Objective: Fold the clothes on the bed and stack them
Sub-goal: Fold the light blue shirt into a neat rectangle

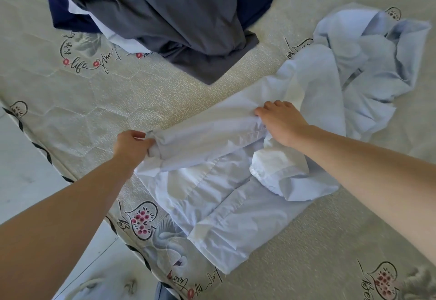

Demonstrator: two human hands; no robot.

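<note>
pale shirt on bed; both hands' fingers apparently pinch sleeve.

Pale blue cotton shirt spread on the printed quilted mattress, near front edge. Heaped dark grey and navy clothes pile behind it, crumpled light blue garment off right.

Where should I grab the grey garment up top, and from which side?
Take the grey garment by its flat pointed corner, coming from the near side. That corner lies spread on the bed, clear of the bunched folds and of the dark blue cloth behind.
</note>
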